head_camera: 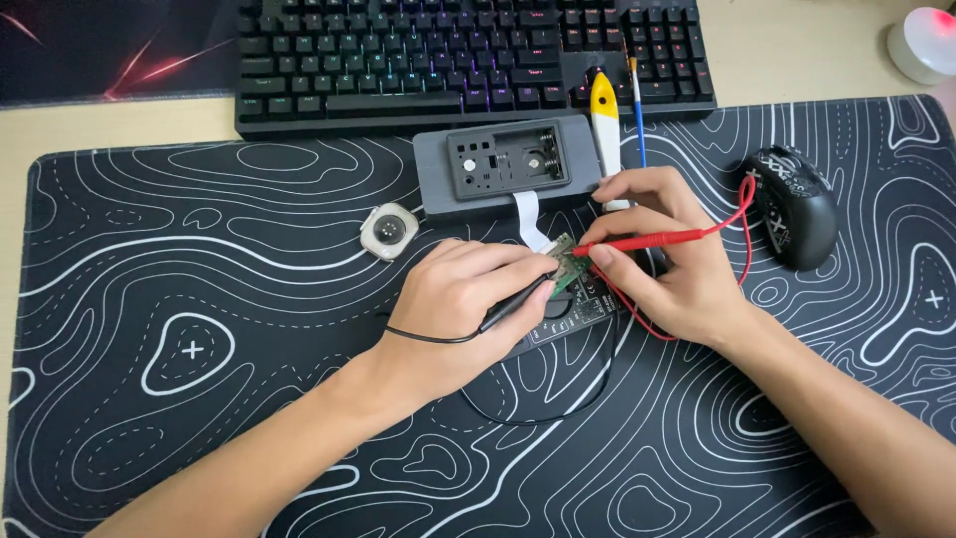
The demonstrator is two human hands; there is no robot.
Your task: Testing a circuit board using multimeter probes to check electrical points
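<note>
My left hand (460,299) grips a black test probe (510,306) whose tip touches a small green circuit board (566,261) in the middle of the mat. From the other side my right hand (665,251) pinches a red test probe (637,242), with its tip on the same board. The board rests on a dark circuit plate (578,314) partly hidden under both hands. A white ribbon cable (529,217) runs from the board up to an open grey device case (508,161). Black and red leads trail away below and to the right.
A black desk mat with white contour lines (199,329) covers the desk. A black keyboard (468,55) lies at the back, a black mouse (794,204) at the right. A small square watch body (389,230), a yellow-handled tool (604,115), a thin brush (637,110) and a white lamp (926,42) lie around.
</note>
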